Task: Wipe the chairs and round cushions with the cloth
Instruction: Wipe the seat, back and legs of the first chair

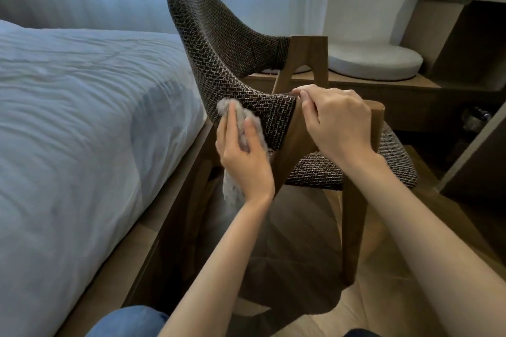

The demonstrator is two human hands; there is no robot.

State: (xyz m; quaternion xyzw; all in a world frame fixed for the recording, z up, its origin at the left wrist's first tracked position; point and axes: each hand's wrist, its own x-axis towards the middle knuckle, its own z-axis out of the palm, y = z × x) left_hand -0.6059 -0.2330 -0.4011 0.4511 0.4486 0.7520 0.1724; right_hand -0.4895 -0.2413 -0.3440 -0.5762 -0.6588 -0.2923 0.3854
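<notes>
Wiping the woven armchair

The left hand (pixel 242 156) is gripping a grey cloth (pixel 235 145) against the tweed-covered chair (pixel 219 44); the right hand (pixel 339 123) is curling over its wooden frame.

Single head-worn wide-angle view, aimed forward and down.
The camera sat above the person's forearms and faced a dark tweed-woven chair with a brown wooden frame (pixel 219 44) at close range. The left hand (pixel 243 156) and right hand (pixel 336 123) lay near the frame's centre, and a bed with pale blue bedding (pixel 68 117) filled the left side.
</notes>
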